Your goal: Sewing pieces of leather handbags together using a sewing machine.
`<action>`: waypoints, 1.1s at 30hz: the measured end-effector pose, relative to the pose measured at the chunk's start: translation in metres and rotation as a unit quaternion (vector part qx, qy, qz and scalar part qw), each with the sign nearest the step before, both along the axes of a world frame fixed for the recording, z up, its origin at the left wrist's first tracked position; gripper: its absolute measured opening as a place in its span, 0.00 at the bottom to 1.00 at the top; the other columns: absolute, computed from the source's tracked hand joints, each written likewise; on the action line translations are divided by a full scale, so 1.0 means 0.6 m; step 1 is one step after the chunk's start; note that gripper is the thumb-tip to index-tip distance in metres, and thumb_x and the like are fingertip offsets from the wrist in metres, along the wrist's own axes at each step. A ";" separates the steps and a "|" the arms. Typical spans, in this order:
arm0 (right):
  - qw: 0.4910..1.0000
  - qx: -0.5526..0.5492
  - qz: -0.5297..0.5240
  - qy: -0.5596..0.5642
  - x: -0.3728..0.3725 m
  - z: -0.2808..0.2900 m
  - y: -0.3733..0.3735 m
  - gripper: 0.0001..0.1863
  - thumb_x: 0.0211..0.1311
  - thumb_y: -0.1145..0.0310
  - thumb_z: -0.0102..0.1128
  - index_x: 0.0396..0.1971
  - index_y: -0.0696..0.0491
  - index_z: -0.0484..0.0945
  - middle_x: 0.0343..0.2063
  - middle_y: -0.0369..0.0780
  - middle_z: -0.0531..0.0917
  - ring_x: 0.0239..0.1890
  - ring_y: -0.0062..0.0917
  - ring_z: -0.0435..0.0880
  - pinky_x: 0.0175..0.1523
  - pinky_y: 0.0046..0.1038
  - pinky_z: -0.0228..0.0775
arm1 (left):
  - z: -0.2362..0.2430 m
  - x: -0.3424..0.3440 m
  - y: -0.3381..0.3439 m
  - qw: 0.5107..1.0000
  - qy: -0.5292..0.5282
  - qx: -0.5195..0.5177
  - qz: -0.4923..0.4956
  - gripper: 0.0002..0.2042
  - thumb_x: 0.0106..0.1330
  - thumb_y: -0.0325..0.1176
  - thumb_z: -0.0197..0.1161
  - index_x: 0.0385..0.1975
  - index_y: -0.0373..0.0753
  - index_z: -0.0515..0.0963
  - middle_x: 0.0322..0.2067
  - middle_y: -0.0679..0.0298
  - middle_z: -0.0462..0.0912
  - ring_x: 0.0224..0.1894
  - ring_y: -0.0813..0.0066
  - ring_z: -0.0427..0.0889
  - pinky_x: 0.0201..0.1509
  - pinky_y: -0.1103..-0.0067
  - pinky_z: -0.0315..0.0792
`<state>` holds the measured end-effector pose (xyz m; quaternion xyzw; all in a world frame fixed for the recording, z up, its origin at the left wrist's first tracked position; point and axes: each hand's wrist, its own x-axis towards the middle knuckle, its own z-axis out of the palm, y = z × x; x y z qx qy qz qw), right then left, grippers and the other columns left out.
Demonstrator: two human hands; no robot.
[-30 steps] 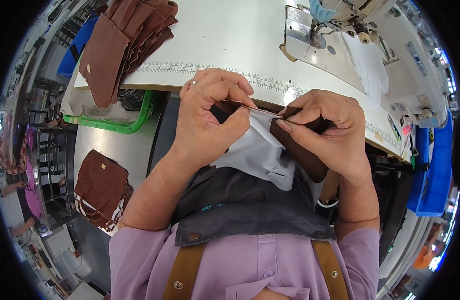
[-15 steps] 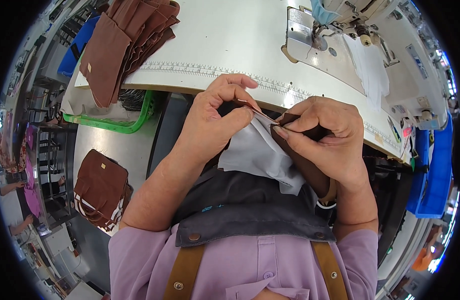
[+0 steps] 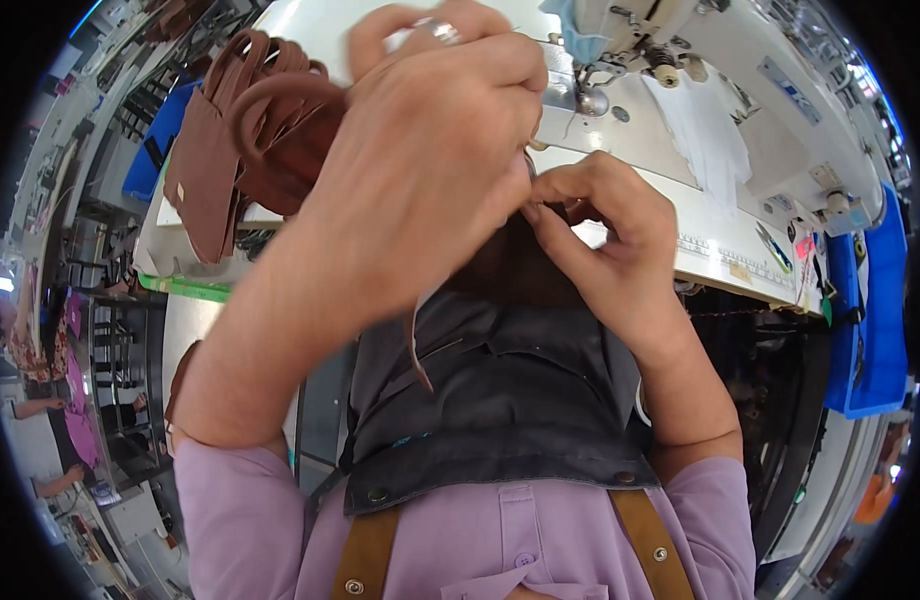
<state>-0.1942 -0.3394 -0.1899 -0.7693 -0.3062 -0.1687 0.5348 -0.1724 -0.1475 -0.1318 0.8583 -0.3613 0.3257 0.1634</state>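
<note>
My left hand [image 3: 440,135], partly motion-blurred, is raised high, its fingers curled round a dark brown fabric piece [image 3: 505,265]. Its palm side and part of the piece are hidden by the hand itself. My right hand [image 3: 620,235] pinches that piece between thumb and forefinger, just right of the left hand. A thin brown edge [image 3: 418,355] hangs below the left hand. Behind that hand, looped brown straps [image 3: 255,115] lie across the brown panel stack [image 3: 195,190]; whether they join the held piece is hidden. A dark grey apron [image 3: 490,390] is beneath both hands.
The white table [image 3: 730,255] carries a sewing machine [image 3: 800,120], light-blue cloth [image 3: 570,30], white sheets [image 3: 695,130] and snips [image 3: 775,245]. Blue bins [image 3: 865,310] hang at right; a green-rimmed tray [image 3: 185,288] is at left. A co-worker's arm [image 3: 40,405] shows far left.
My left hand has risen and turned over the piece. My right hand has moved up and left. The light grey layer is now mostly out of sight, and looped straps show at left.
</note>
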 end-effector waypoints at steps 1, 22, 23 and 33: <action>0.999 -0.018 -0.032 0.013 0.008 -0.008 -0.002 0.09 0.55 0.82 0.66 0.36 0.57 0.84 0.32 0.40 0.85 0.32 0.25 0.85 0.34 0.24 0.77 | -0.004 0.029 -0.003 0.998 0.006 0.055 -0.032 0.03 0.50 0.24 0.64 0.24 0.37 0.79 0.38 0.68 0.79 0.49 0.66 0.77 0.60 0.65 0.64; 0.942 -0.319 0.005 -0.105 0.102 -0.067 -0.128 0.14 0.53 0.64 0.72 0.41 0.49 0.88 0.53 0.34 0.83 0.58 0.34 0.75 0.58 0.35 0.68 | -0.162 0.233 -0.081 0.909 0.402 0.026 -0.112 0.10 0.54 0.31 0.73 0.35 0.43 0.83 0.36 0.66 0.78 0.43 0.72 0.79 0.51 0.76 0.73; 0.943 -0.317 0.005 -0.104 0.102 -0.068 -0.128 0.14 0.53 0.64 0.72 0.41 0.49 0.88 0.53 0.34 0.83 0.58 0.34 0.75 0.58 0.35 0.68 | -0.163 0.233 -0.080 0.907 0.408 0.007 -0.102 0.10 0.53 0.30 0.74 0.35 0.42 0.83 0.34 0.66 0.78 0.41 0.73 0.80 0.48 0.78 0.74; 0.938 -0.340 0.006 -0.072 0.107 -0.064 -0.139 0.14 0.56 0.61 0.71 0.42 0.48 0.89 0.54 0.34 0.84 0.60 0.34 0.74 0.60 0.37 0.67 | -0.075 0.082 -0.080 0.955 0.219 0.144 -0.139 0.25 0.52 0.50 0.72 0.43 0.38 0.82 0.47 0.59 0.84 0.49 0.60 0.83 0.65 0.57 0.65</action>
